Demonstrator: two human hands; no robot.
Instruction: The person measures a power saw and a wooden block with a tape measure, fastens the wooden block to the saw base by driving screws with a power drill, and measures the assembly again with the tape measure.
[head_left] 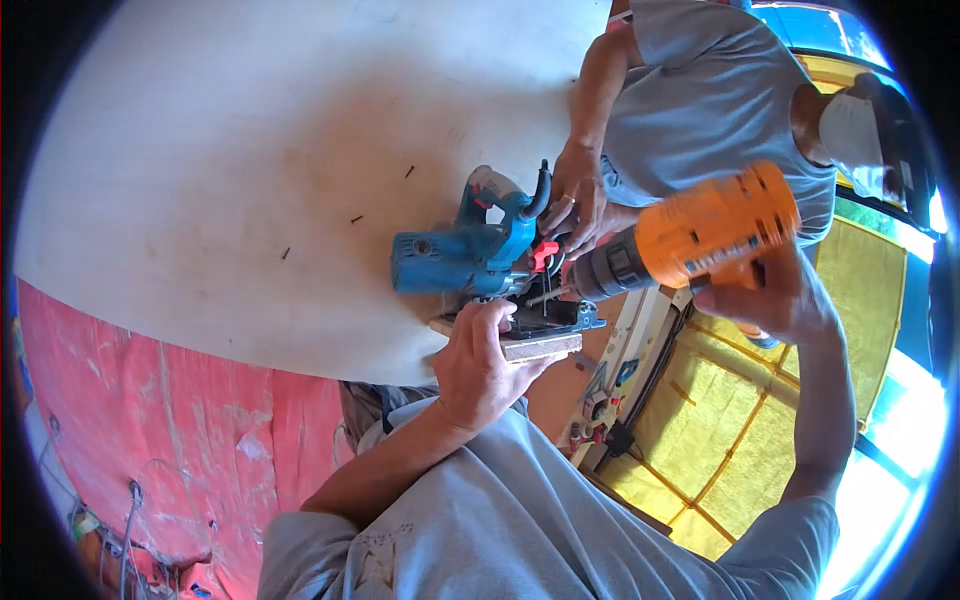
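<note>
A blue power saw (455, 258), apparently a circular saw, lies with its black base plate against a wooden board (542, 348) near the edge of a pale panel. My left hand (475, 362) is closed around the board and the edge of the base plate. In my right hand (770, 295) is an orange cordless drill (715, 225), slightly blurred by motion. Its chuck and bit point left and down at the saw's base. The exact spot that the bit meets is hard to make out. A co-worker's hand (580, 198) rests at the saw by its red lever (545, 254).
The large pale panel (250, 130) carries several dark screws (357, 218). Red sheeting (170, 400) hangs at lower left. A co-worker in a grey shirt (710, 120) stands opposite. Yellow panels (740, 440) and small tools on a ledge (600, 400) are at right.
</note>
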